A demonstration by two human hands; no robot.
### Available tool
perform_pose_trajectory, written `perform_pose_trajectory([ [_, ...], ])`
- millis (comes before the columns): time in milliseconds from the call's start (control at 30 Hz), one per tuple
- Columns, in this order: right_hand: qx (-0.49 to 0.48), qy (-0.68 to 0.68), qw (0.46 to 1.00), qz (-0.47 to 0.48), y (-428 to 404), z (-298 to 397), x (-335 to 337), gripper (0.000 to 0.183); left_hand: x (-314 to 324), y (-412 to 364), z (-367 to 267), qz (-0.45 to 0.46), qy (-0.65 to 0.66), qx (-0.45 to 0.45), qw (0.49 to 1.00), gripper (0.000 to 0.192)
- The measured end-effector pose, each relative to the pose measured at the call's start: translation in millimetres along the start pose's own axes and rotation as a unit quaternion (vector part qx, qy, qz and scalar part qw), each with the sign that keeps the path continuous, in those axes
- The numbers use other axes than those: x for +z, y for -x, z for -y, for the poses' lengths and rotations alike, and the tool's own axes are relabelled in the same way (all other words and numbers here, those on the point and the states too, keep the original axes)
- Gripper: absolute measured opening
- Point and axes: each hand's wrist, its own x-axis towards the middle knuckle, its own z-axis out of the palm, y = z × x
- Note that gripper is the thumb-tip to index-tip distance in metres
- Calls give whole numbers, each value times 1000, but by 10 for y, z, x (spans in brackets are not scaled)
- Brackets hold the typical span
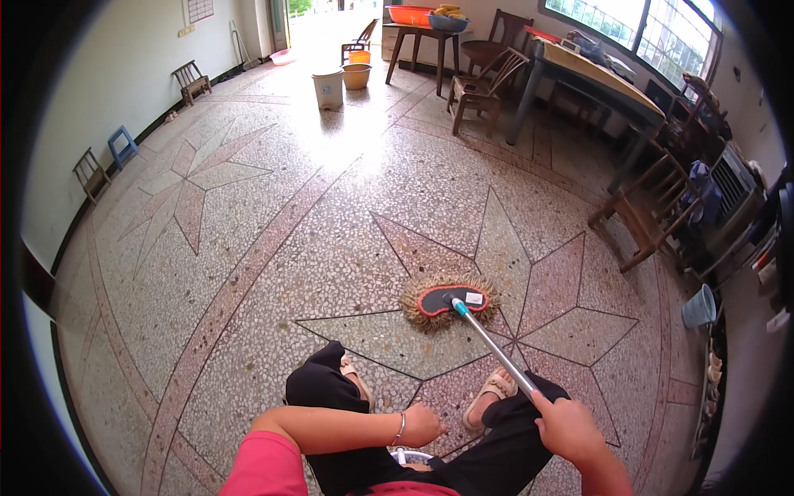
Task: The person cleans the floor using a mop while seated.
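Note:
A dust mop with a tan fringed head (450, 302) rests on the terrazzo floor, its dark plate edged in red. From a teal joint, its silver metal pole (496, 350) slants down toward my right knee. My right hand (567, 428) grips this pole near the lower right. In front of my lap hangs my left hand (423, 425), fingers curled, apart from the pole and with nothing visible in it; a bracelet circles its wrist. Below that wrist, between my thighs, part of a round white object (409, 457) shows, mostly hidden.
Near the bright doorway stand a white bin (327, 90) and a tan bucket (356, 77). A wooden chair (648, 214) and a long table (595, 74) line the right side, with a light-blue basket (699, 307) lower down. Small chairs (191, 80) sit along the left wall.

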Motion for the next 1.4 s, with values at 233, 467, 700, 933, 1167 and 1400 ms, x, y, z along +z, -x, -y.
perform_pose_trajectory([
  [233, 40, 14, 999, -29, 7, 241, -312, 38, -146, 42, -32, -33, -11, 33, 999, 36],
  [467, 24, 33, 998, -46, -958, 335, 22, 27, -258, 49, -29, -38, -14, 14, 999, 37],
  [700, 3, 36, 995, -98, -2378, 677, 116, 23, -236, -96, 141, 24, 34, -32, 999, 36],
  [933, 53, -15, 991, -119, -2812, 845, 829, 32, -325, -163, 495, -51, 47, -136, 988, 37],
  [1167, -1, -19, 998, -64, -1571, 556, 913, 53, -383, -52, 436, -33, 52, -139, 988, 41],
  [1400, -29, -14, 999, 1, -43, 491, 20, 44, -285, 128, 152, -62, 34, -55, 996, 43],
])
